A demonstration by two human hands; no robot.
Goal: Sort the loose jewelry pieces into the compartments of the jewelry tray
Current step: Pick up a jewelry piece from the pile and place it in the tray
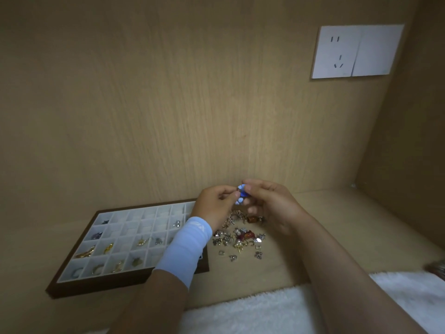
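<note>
Both my hands are raised above the desk and meet over the pile. My left hand (215, 205) and my right hand (269, 203) pinch the same small blue and white jewelry piece (241, 194) between their fingertips. Below them lies a heap of loose jewelry (240, 238): silver, gold, pearl and red pieces. The jewelry tray (72, 284), brown-framed with white square compartments, sits to the left; several compartments hold gold, silver and purple pieces. My left forearm with a pale blue wrist sleeve covers the tray's right part.
A white fluffy cloth (277, 309) lies along the near edge of the wooden desk. The wooden back wall stands close behind the hands, with a white wall socket (356, 51) at upper right. A side wall closes the right.
</note>
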